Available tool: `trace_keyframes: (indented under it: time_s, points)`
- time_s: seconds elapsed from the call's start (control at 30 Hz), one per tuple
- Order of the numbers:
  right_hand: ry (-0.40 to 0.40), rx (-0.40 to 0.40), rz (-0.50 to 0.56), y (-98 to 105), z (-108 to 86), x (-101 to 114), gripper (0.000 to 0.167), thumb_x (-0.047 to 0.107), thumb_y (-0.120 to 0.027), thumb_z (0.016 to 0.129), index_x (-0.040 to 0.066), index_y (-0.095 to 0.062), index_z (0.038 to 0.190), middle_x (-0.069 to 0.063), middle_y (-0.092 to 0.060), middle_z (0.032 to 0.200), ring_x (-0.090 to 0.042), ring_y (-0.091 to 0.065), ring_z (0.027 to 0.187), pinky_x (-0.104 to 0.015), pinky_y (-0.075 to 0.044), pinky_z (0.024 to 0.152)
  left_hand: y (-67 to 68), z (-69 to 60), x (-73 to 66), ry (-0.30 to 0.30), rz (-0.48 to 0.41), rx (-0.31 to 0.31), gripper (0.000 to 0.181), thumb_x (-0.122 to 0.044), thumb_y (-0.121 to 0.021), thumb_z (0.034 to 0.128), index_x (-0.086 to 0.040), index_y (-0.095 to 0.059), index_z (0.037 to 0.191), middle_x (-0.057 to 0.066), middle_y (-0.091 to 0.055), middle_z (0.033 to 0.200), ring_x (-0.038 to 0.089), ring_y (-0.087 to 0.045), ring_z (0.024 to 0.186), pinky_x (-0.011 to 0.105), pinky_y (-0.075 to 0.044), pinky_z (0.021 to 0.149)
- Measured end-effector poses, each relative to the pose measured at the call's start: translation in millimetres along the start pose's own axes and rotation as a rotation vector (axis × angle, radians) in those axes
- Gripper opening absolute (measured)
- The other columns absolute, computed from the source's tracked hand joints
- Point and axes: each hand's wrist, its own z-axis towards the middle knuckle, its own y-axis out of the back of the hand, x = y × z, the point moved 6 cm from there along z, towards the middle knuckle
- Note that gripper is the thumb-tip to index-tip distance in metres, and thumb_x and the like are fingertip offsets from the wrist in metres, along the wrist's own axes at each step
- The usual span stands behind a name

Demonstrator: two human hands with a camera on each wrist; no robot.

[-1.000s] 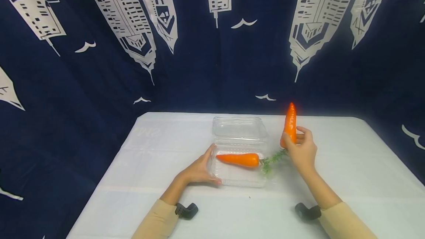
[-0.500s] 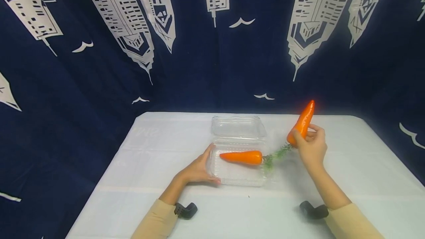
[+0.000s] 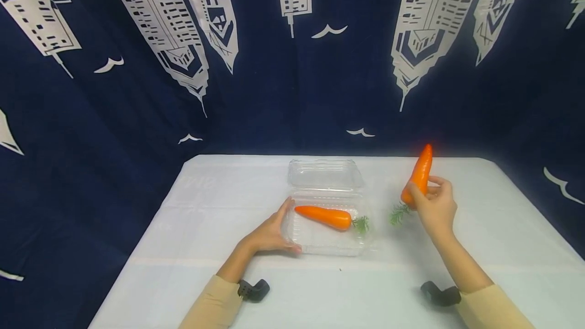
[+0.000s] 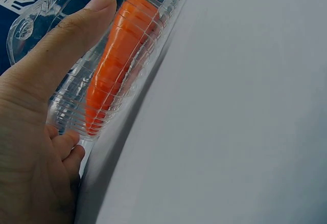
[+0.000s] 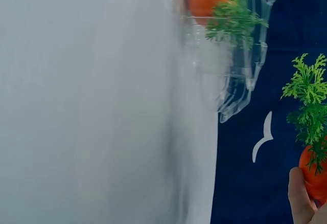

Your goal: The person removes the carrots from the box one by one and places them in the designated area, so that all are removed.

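Note:
A clear plastic clamshell container (image 3: 326, 245) lies on the table with its lid (image 3: 325, 174) folded back. My left hand (image 3: 272, 233) grips its left side, thumb along the near wall and fingers at the far corner. Inside lies one orange carrot (image 3: 324, 216), tip to the left, its green leaves (image 3: 361, 224) by the right wall. Off to the right, my right hand (image 3: 437, 211) holds a second carrot (image 3: 419, 172) near its thick end, tip pointing up. Green leaves (image 5: 309, 101) hang below that carrot, apart from the container.
The white-covered table (image 3: 219, 217) extends around the container. Behind it hangs a dark blue cloth (image 3: 283, 100) printed with white buildings and birds. A dark wrist camera sits on each forearm, the left one (image 3: 254, 291) and the right one (image 3: 441, 294).
My right hand has moved right with its carrot, whose leaves have come apart from the other carrot's. The carrot in the container shifted right, then back left. My left hand stays put.

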Motion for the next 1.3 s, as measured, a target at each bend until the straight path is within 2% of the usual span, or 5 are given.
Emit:
trace_keyframes:
  time_s: [0.2, 0.4, 0.7, 0.97, 1.3]
  points:
    - [0.021, 0.049, -0.078, -3, -5.3, -9, 0.063, 0.035, -0.059, 0.095, -0.003, -0.035, 0.140, -0.024, -0.054, 0.116, -0.028, -0.055, 0.091, -0.011, -0.046, 0.057, -0.3, 0.5, 0.6, 0.006, 0.010, 0.000, 0.134, -0.047, -0.091, 0.0608, -0.018, -0.004, 0.158, 0.011, -0.016, 0.161, 0.032, -0.023, 0.144, 0.053, -0.023, 0.114]
    - [0.054, 0.109, -0.131, -7, -10.8, -18, 0.061, 0.032, -0.058, 0.096, -0.007, -0.036, 0.138, -0.029, -0.054, 0.114, -0.036, -0.057, 0.092, -0.014, -0.047, 0.058, -0.8, 1.3, 1.3, 0.003, 0.023, 0.000, 0.134, -0.049, -0.090, 0.0606, -0.019, -0.004, 0.158, 0.010, -0.016, 0.161, 0.032, -0.023, 0.144, 0.053, -0.024, 0.114]
    - [0.088, 0.188, -0.220, -16, -12.4, -34, 0.058, 0.031, -0.060, 0.095, -0.008, -0.039, 0.133, -0.031, -0.058, 0.107, -0.035, -0.059, 0.084, -0.024, -0.050, 0.059, -1.2, 1.4, 2.2, 0.009, 0.023, -0.003, 0.133, -0.048, -0.091, 0.0603, -0.020, -0.005, 0.158, 0.010, -0.018, 0.161, 0.031, -0.023, 0.144, 0.052, -0.024, 0.114]
    - [0.105, 0.328, -0.315, -27, -13.1, -37, 0.057, 0.030, -0.061, 0.094, -0.012, -0.041, 0.127, -0.028, -0.062, 0.095, -0.031, -0.060, 0.075, -0.030, -0.050, 0.061, -1.8, 1.9, 4.7, 0.013, 0.023, -0.001, 0.133, -0.049, -0.091, 0.0600, -0.022, -0.005, 0.158, 0.008, -0.017, 0.161, 0.031, -0.023, 0.144, 0.052, -0.024, 0.114]
    - [0.097, 0.393, -0.389, -35, -13.0, -42, 0.057, 0.032, -0.063, 0.092, -0.012, -0.044, 0.122, -0.027, -0.063, 0.096, -0.032, -0.060, 0.080, -0.038, -0.050, 0.065, -0.8, 1.3, 2.7, 0.005, 0.013, 0.000, 0.135, -0.047, -0.091, 0.0599, -0.020, -0.004, 0.158, 0.009, -0.016, 0.161, 0.030, -0.022, 0.145, 0.051, -0.023, 0.115]
